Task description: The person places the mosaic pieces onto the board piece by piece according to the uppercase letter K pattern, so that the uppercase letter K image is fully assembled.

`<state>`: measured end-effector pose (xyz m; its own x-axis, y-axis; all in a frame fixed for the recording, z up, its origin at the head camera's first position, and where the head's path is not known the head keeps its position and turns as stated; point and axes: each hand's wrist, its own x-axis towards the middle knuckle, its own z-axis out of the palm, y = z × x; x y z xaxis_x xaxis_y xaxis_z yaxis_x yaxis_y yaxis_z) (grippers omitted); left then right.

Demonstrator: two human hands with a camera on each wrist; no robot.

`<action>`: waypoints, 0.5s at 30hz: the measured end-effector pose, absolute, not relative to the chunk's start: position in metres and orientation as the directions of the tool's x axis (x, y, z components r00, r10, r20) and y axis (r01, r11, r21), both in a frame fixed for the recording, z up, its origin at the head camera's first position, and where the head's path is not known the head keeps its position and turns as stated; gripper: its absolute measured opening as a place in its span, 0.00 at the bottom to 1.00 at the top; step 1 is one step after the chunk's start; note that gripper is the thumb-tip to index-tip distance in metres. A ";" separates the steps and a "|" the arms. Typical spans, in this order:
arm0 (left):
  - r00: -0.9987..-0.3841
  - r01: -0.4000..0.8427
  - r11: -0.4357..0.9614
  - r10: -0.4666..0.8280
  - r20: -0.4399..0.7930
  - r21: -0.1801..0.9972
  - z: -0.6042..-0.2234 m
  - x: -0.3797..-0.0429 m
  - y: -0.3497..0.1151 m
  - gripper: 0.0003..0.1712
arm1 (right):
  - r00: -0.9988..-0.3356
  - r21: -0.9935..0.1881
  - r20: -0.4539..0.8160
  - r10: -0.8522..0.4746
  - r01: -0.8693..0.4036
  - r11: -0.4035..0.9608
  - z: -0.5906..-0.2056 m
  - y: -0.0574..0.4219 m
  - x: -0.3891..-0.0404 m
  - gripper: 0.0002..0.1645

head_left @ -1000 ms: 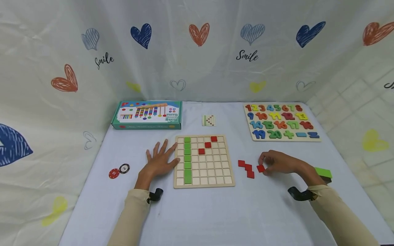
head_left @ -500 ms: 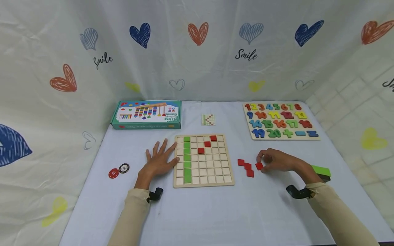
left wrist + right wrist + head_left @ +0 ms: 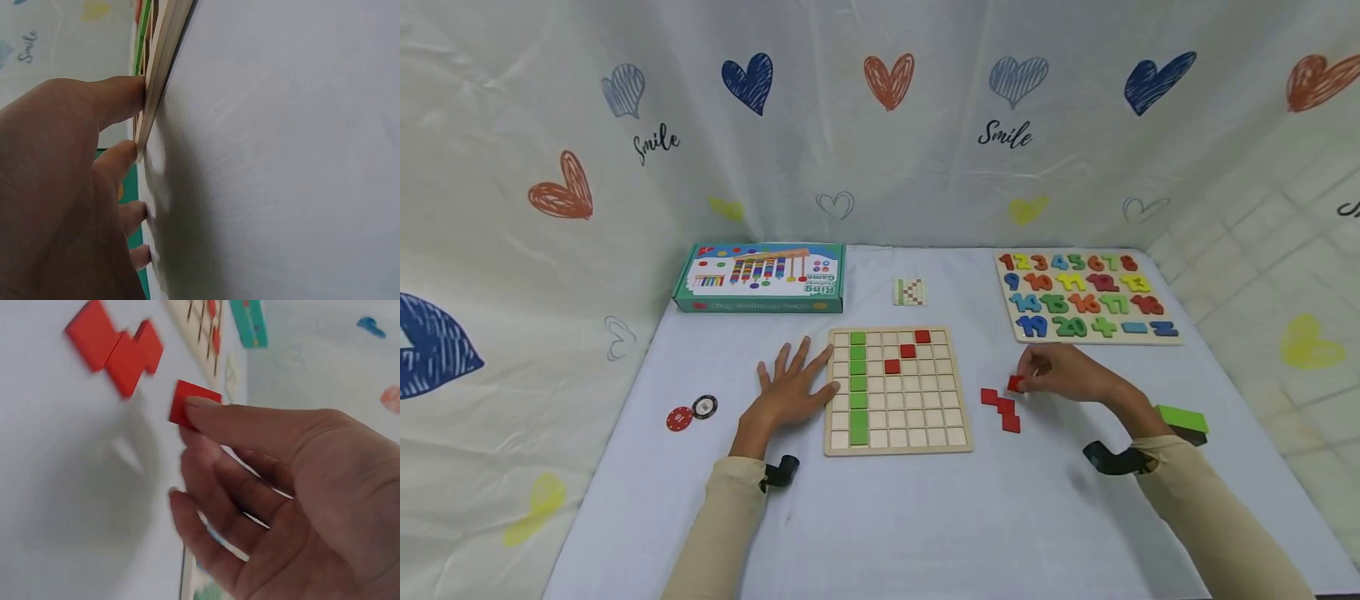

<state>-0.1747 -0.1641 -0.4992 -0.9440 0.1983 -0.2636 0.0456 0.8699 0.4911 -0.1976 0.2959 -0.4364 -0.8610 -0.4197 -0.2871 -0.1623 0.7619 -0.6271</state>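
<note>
A wooden grid board [image 3: 917,417] lies mid-table, with green tiles [image 3: 858,383] down one column and three red tiles [image 3: 907,352] set on a diagonal. My left hand [image 3: 786,402] rests at its left edge, fingers spread, thumb and index finger touching the frame. Between thumb and fingertips my right hand [image 3: 1063,372] pinches a red square tile [image 3: 187,403], lifted above the cloth in the right wrist view. Three loose red tiles [image 3: 1005,406] lie on the table just left of that hand, touching at their corners or edges.
Behind the board is a small pattern card [image 3: 910,292]. A ring game box [image 3: 760,279] stands back left, a number puzzle board [image 3: 1086,296] back right. Two poker chips [image 3: 680,418] lie at left. A green-topped block [image 3: 1182,418] sits beside the right forearm.
My right hand has lifted the red tile off the table and moved it away from me and a little left. The left hand and the board have stayed put.
</note>
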 end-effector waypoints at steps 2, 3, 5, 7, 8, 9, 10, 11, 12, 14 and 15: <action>-0.944 0.047 0.870 0.199 -0.262 0.491 -0.499 -0.175 -0.164 0.45 | -0.878 -0.644 -0.222 -0.424 -0.194 0.740 -0.436 0.279 -0.201 0.08; -0.945 0.048 0.869 0.199 -0.260 0.493 -0.499 -0.175 -0.164 0.45 | -0.884 -0.652 -0.190 -0.426 -0.211 0.729 -0.436 0.269 -0.203 0.08; -0.944 0.047 0.868 0.200 -0.261 0.495 -0.499 -0.176 -0.165 0.45 | -0.891 -0.669 -0.135 -0.433 -0.241 0.703 -0.438 0.245 -0.204 0.07; -0.943 0.046 0.866 0.202 -0.264 0.498 -0.499 -0.176 -0.165 0.45 | -0.888 -0.689 -0.091 -0.450 -0.270 0.672 -0.442 0.220 -0.205 0.06; -0.942 0.045 0.865 0.203 -0.267 0.500 -0.499 -0.175 -0.165 0.45 | -0.885 -0.700 -0.070 -0.461 -0.286 0.654 -0.445 0.208 -0.205 0.06; -0.941 0.044 0.864 0.204 -0.270 0.502 -0.499 -0.175 -0.165 0.45 | -0.882 -0.711 -0.053 -0.468 -0.296 0.638 -0.448 0.196 -0.205 0.06; -0.940 0.042 0.864 0.205 -0.273 0.502 -0.499 -0.175 -0.165 0.45 | -0.879 -0.722 -0.036 -0.476 -0.306 0.621 -0.451 0.184 -0.204 0.06; -0.939 0.042 0.864 0.205 -0.275 0.502 -0.499 -0.174 -0.165 0.45 | -0.875 -0.732 -0.022 -0.484 -0.316 0.604 -0.455 0.173 -0.204 0.06; -0.939 0.041 0.864 0.205 -0.277 0.501 -0.499 -0.174 -0.165 0.45 | -0.872 -0.740 -0.008 -0.490 -0.324 0.589 -0.458 0.162 -0.205 0.07; -0.939 0.043 0.865 0.205 -0.276 0.500 -0.499 -0.174 -0.165 0.45 | -0.869 -0.752 0.013 -0.495 -0.335 0.568 -0.465 0.144 -0.205 0.07; -0.939 0.044 0.865 0.206 -0.275 0.499 -0.499 -0.174 -0.165 0.45 | -0.869 -0.758 0.016 -0.495 -0.333 0.560 -0.469 0.137 -0.205 0.07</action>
<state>-0.1740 -0.1646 -0.4992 -0.9389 0.2064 -0.2755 0.0437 0.8654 0.4992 -0.2053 0.1365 -0.4685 -0.8687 -0.4951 0.0164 -0.3335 0.5600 -0.7584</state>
